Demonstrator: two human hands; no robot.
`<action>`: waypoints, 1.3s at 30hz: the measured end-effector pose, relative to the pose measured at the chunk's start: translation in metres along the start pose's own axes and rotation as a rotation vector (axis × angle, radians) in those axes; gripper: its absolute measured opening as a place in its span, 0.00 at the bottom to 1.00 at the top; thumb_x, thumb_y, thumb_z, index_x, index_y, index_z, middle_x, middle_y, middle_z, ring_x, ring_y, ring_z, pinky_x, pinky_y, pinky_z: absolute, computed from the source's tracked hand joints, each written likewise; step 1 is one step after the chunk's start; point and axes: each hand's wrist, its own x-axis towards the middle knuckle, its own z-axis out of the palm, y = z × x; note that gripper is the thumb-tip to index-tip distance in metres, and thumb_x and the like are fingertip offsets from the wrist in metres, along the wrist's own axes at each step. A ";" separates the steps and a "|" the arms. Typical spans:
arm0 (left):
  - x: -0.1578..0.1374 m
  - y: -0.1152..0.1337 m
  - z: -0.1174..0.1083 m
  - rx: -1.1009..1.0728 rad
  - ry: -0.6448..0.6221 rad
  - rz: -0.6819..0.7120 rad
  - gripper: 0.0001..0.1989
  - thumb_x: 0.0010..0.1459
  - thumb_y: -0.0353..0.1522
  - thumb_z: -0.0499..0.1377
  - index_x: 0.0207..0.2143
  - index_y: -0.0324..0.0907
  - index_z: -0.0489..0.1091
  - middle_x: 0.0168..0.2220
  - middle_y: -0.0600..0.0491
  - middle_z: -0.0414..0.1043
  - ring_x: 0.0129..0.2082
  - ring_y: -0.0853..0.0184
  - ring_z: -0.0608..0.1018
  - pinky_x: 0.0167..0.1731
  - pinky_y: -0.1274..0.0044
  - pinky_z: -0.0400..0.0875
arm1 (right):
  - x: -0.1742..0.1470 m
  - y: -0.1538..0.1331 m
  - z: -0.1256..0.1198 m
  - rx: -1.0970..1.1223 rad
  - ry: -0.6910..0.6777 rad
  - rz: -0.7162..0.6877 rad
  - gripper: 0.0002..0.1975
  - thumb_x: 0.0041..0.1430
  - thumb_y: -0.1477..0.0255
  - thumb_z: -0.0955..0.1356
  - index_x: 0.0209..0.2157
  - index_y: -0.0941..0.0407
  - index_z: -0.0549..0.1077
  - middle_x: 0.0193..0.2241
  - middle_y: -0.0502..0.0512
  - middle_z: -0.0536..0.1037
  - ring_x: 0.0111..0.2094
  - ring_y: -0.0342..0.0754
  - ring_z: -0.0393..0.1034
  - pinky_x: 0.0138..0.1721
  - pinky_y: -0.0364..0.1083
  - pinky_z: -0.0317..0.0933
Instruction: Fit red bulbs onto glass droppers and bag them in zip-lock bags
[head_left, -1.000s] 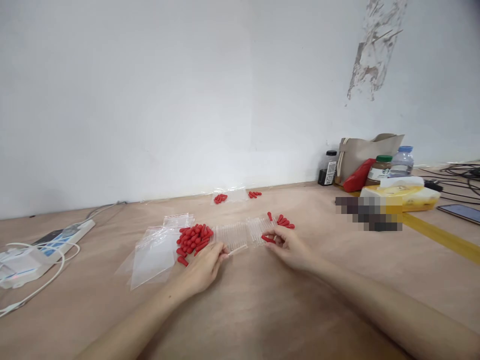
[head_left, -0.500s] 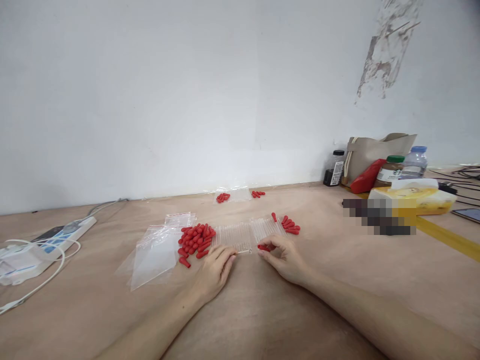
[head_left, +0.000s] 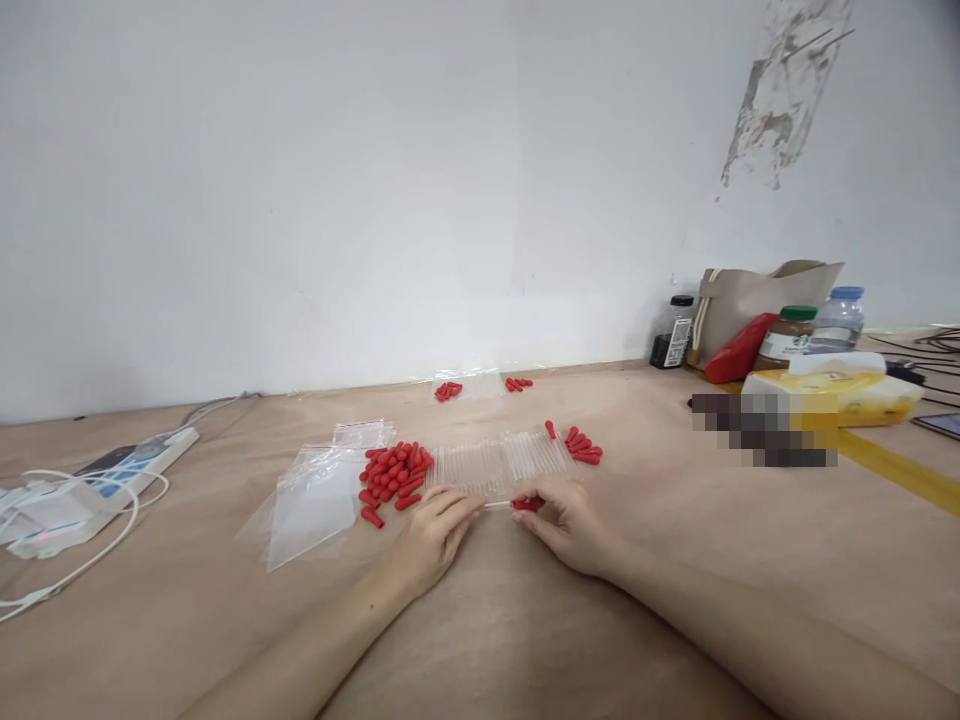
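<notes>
Between finger and thumb of my left hand [head_left: 437, 525] is a thin clear glass tube [head_left: 496, 505], lying level and pointing right. My right hand [head_left: 566, 525] pinches a red rubber dropper bulb [head_left: 527, 505], its mouth meeting the tube's right end; how far the tube goes in I cannot tell. Just beyond my hands lies a row of clear glass tubes [head_left: 469, 468], with a second group of tubes [head_left: 534, 455] to its right. A heap of red bulbs [head_left: 394, 472] sits left of the row. Several red bulbs [head_left: 583, 445] lie at the right, by the tubes' far ends.
Clear zip bags [head_left: 311, 510] lie left of the heap. Near the wall is a bag of tubes [head_left: 480, 385] between small groups of red bulbs. A power strip [head_left: 105, 495] with white cables is at left. Tissues [head_left: 832, 395], bottles and a grey bag [head_left: 750, 300] stand at right.
The tube and the red bulb, apart before, have come together end to end. My left hand has shifted slightly right; the whole view has moved a little.
</notes>
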 end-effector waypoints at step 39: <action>0.004 0.010 -0.001 0.400 -0.003 0.118 0.10 0.60 0.32 0.49 0.39 0.39 0.69 0.26 0.51 0.68 0.28 0.66 0.70 0.33 0.72 0.64 | 0.006 0.006 -0.004 -0.572 -0.012 -0.389 0.08 0.57 0.72 0.62 0.33 0.55 0.72 0.25 0.53 0.74 0.31 0.45 0.62 0.37 0.49 0.49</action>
